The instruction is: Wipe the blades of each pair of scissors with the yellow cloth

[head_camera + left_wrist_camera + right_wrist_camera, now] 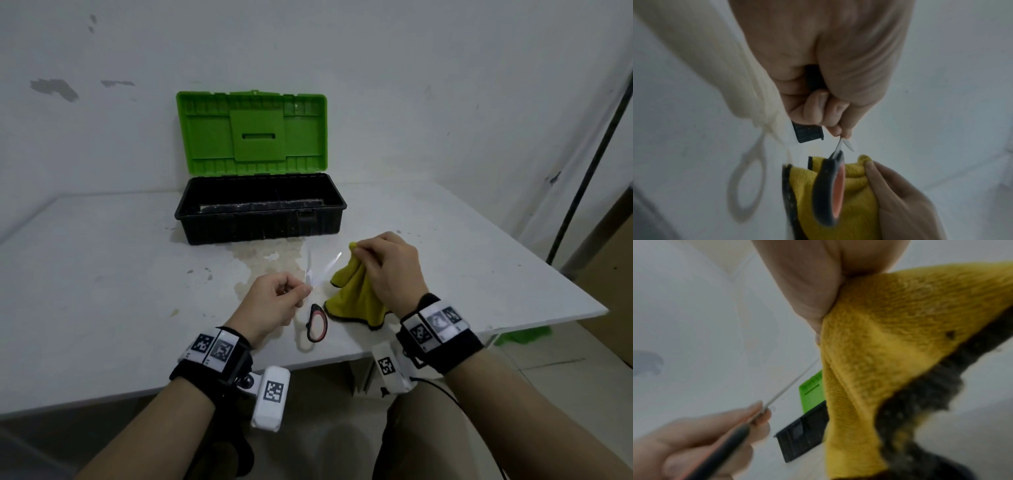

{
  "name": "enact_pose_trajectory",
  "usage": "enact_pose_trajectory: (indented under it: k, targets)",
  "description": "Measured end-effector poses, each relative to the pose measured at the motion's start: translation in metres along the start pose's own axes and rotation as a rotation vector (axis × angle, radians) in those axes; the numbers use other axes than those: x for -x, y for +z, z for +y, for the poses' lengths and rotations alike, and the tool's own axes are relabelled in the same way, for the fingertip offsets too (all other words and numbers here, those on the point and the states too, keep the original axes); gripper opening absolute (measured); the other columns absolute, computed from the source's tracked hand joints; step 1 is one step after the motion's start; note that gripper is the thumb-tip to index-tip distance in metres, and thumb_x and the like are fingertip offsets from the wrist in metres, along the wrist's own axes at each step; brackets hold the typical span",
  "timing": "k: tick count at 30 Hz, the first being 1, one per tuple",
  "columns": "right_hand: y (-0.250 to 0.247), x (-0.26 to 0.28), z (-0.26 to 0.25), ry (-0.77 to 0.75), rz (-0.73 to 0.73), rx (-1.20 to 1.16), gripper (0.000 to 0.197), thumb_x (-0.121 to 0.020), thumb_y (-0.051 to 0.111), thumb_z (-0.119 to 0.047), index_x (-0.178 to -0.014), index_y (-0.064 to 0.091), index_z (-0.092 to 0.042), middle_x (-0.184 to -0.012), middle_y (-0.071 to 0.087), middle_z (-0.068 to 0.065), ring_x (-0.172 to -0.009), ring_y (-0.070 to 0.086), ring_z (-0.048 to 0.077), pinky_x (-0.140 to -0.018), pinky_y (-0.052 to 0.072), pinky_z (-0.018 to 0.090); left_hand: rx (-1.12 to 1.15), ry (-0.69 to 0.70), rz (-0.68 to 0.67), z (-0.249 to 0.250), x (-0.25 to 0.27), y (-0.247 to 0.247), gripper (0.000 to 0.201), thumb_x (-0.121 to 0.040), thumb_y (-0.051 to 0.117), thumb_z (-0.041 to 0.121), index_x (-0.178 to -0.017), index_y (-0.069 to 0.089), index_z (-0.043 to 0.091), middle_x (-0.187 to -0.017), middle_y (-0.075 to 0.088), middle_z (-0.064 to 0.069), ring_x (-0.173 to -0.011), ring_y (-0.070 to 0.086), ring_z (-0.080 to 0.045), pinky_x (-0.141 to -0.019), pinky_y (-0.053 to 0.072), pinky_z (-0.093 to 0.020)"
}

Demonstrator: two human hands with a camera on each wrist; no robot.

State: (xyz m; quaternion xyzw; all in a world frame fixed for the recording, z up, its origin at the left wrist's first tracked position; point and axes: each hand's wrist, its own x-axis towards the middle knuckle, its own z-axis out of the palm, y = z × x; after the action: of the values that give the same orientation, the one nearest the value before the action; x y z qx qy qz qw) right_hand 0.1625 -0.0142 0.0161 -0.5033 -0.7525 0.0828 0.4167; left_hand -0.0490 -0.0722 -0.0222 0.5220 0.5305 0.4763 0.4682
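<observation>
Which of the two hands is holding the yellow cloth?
The right hand, pinching the yellow cloth near its top; the left hand instead holds the scissors, their blades spread apart.

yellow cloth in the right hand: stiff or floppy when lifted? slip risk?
Likely floppy: the yellow cloth drapes in folds from the right hand's pinch, its lower edge trailing on the table. Probably light, since a fingertip pinch holds it. Its pile looks fuzzy, so slipping seems unlikely.
</observation>
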Motion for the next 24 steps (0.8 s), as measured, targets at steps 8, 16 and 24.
enact_pose_trajectory:
  k: [8,16,24]
  targets:
    - [-0.017,0.015,-0.033,-0.155,-0.144,-0.052,0.016,-0.084,0.07,-0.034,-0.097,0.073,-0.025,-0.096,0.068,-0.01,-0.088,0.06,0.005,-0.082,0.045,0.018,-0.013,-0.137,-0.187,0.012,-0.009,-0.023,0.007,-0.095,0.061,0.001,-0.088,0.061,-0.001,-0.056,0.053,-0.001,-0.042,0.031,-0.01,-0.039,0.025,-0.02]
    - [0.013,0.02,-0.041,-0.436,-0.429,0.045,0.014,-0.088,0.067,-0.026,-0.097,0.074,-0.018,-0.092,0.063,-0.001,-0.081,0.061,0.013,-0.073,0.053,0.032,-0.202,-0.077,-0.242,0.021,-0.006,-0.023,0.009,-0.088,0.069,0.002,-0.082,0.062,0.002,-0.054,0.046,-0.002,-0.045,0.036,-0.012,-0.043,0.029,-0.021]
    - [0.013,0.013,-0.044,-0.408,-0.4,0.118,0.016,-0.092,0.061,-0.027,-0.096,0.073,-0.017,-0.095,0.061,0.0,-0.082,0.06,0.017,-0.076,0.052,0.035,-0.294,0.033,-0.26,0.031,-0.007,-0.027,0.014,-0.089,0.071,0.006,-0.079,0.062,0.006,-0.05,0.05,0.004,-0.042,0.04,-0.008,-0.042,0.033,-0.019]
